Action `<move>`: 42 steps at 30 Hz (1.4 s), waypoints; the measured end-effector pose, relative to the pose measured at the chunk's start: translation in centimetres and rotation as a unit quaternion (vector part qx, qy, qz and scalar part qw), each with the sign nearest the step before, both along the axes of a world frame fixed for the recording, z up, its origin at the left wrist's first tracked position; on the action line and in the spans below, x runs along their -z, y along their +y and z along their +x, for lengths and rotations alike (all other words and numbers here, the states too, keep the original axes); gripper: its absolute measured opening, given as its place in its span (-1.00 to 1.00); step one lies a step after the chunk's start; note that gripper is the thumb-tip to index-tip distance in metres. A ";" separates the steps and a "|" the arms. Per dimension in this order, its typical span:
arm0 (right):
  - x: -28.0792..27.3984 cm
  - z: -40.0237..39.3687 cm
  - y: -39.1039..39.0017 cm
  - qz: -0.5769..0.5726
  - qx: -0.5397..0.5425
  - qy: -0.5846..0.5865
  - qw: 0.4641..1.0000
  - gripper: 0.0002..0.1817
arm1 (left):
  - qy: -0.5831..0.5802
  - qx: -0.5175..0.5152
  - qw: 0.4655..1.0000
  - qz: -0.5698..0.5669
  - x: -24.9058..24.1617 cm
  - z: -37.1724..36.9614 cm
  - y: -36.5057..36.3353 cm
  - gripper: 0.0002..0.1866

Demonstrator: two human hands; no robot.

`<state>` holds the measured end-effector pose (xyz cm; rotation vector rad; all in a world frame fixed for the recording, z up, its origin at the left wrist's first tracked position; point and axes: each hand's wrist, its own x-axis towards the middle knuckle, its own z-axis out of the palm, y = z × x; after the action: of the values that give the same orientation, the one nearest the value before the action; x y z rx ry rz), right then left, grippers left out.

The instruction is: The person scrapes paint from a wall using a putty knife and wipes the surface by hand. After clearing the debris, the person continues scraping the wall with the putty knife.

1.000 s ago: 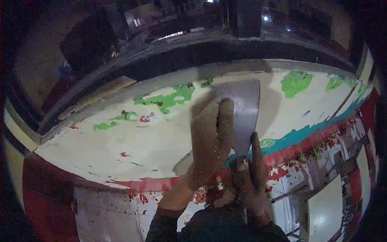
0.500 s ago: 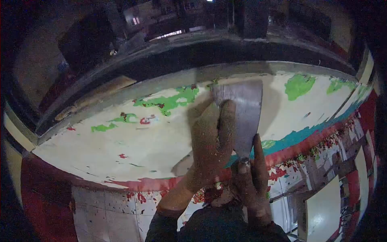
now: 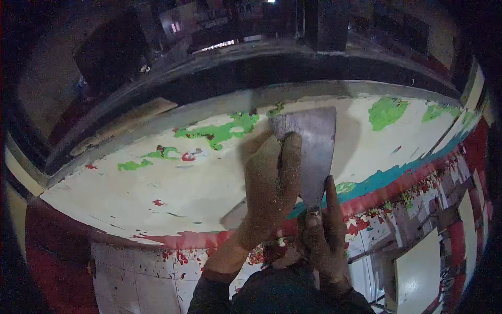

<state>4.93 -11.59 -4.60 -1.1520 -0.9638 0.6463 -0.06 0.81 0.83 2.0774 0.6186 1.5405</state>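
Observation:
A paint scraper (image 3: 314, 138) with a wide, smeared metal blade points up across the cream sill. My right hand (image 3: 323, 243) is closed around its handle, with a finger stretched along the narrow base of the blade. My left hand (image 3: 269, 180) is closed at the blade's left edge, its thumb lying against the metal. Dust specks cover the fingers. The left fingertips are partly hidden. Beneath the blade, the sill (image 3: 209, 180) has cream paint with patches of green paint (image 3: 225, 131) and red spots. A brownish-grey shape beside the left wrist may be a shadow.
A dark window frame (image 3: 230, 81) runs along the sill's far side, with a flat wooden strip (image 3: 130, 123) on it. Teal and red bands edge the near side. Red and green paint flakes (image 3: 361, 225) lie below on white tiles (image 3: 151, 275). A pale panel (image 3: 418, 272) stands at right.
Both hands and the scraper have shifted slightly left together. More of a green patch shows at the blade's upper left corner. The grips look the same.

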 end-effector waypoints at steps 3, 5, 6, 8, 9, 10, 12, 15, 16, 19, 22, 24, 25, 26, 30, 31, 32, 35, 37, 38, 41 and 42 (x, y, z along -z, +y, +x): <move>0.0 -0.3 -0.4 -0.029 0.023 -0.011 0.999 -0.41 | -0.008 0.018 0.998 -0.053 0.4 -0.2 -0.6 -0.71; 0.0 -0.5 -0.4 -0.024 0.034 -0.016 0.999 -0.41 | 0.003 0.014 1.000 -0.009 0.1 -0.2 -0.2 -0.73; -0.2 -0.5 -0.2 -0.027 0.030 -0.016 0.999 -0.41 | 0.018 -0.006 0.999 0.050 0.1 -0.2 0.4 -0.74; -0.6 -0.4 0.2 -0.038 0.021 -0.014 0.999 -0.40 | 0.013 0.003 0.999 0.047 0.2 -0.2 0.3 -0.76; -0.4 -0.4 0.0 -0.033 0.019 -0.012 0.999 -0.39 | -0.008 0.030 0.999 -0.014 0.0 -0.2 -0.2 -0.77; 0.0 -0.5 -0.4 -0.025 0.019 -0.007 0.999 -0.38 | -0.026 0.057 0.995 -0.072 -0.1 -0.4 -0.5 -0.77; -0.2 -0.6 0.0 -0.013 0.021 -0.012 1.000 -0.36 | -0.009 0.028 1.000 0.005 0.2 -0.4 0.3 -0.78; -0.8 -0.5 0.4 -0.027 0.019 -0.011 0.999 -0.35 | 0.000 0.020 1.000 0.004 0.0 -0.2 0.5 -0.69; -0.8 -0.4 0.2 -0.031 0.009 0.001 0.999 -0.35 | 0.001 0.021 1.000 -0.015 -0.1 -0.2 0.4 -0.64; -0.4 -0.7 -0.2 -0.027 0.001 0.029 0.999 -0.35 | 0.018 -0.017 0.999 -0.027 0.6 -0.3 -0.3 -0.66; -0.6 -0.7 0.2 -0.018 0.018 0.018 1.000 -0.35 | -0.023 0.005 1.000 -0.009 -0.4 0.1 0.2 -0.76; -0.3 -0.7 0.0 -0.016 0.022 0.009 1.000 -0.35 | 0.007 0.001 0.999 -0.052 0.2 -0.4 -0.4 -0.76; 0.1 -0.8 -0.2 -0.009 0.021 0.008 1.000 -0.36 | 0.022 0.001 0.997 -0.068 0.2 -0.6 -0.6 -0.76; 0.1 -0.7 -0.2 0.002 0.021 0.003 1.000 -0.36 | -0.001 -0.025 1.000 0.019 0.4 -0.3 0.0 -0.77; -0.4 -0.9 0.4 -0.019 0.011 0.006 1.000 -0.37 | -0.038 0.007 0.999 -0.023 0.1 -0.2 0.1 -0.79; 0.0 -0.6 0.1 -0.020 0.004 -0.003 1.000 -0.37 | -0.028 0.014 0.998 -0.051 0.1 -0.4 -0.1 -0.77; 0.2 -0.5 0.1 -0.016 -0.001 -0.012 1.000 -0.37 | -0.019 0.021 0.996 -0.080 0.0 -0.5 -0.2 -0.76; -0.2 -0.7 0.3 -0.002 -0.002 0.009 1.000 -0.38 | 0.004 -0.026 1.000 0.005 0.4 -0.4 0.2 -0.68; -0.4 -0.8 0.5 -0.011 0.008 0.010 1.000 -0.38 | 0.000 -0.017 0.999 -0.030 -0.5 -0.4 -0.1 -0.67; -0.5 -0.9 0.6 -0.014 0.012 0.010 1.000 -0.38 | -0.021 -0.008 1.000 -0.002 0.0 -0.3 0.1 -0.66; -0.1 -0.9 -0.4 -0.013 -0.011 0.044 0.999 -0.37 | -0.055 -0.002 0.996 0.068 0.5 0.2 0.7 -0.65; -0.4 -1.0 0.0 -0.009 -0.007 0.042 0.999 -0.37 | -0.053 -0.021 0.996 0.070 0.2 0.3 0.7 -0.65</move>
<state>3.97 -11.56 -4.21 -1.1264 -0.8969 0.7110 0.23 1.49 0.59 2.0786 0.5315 1.7507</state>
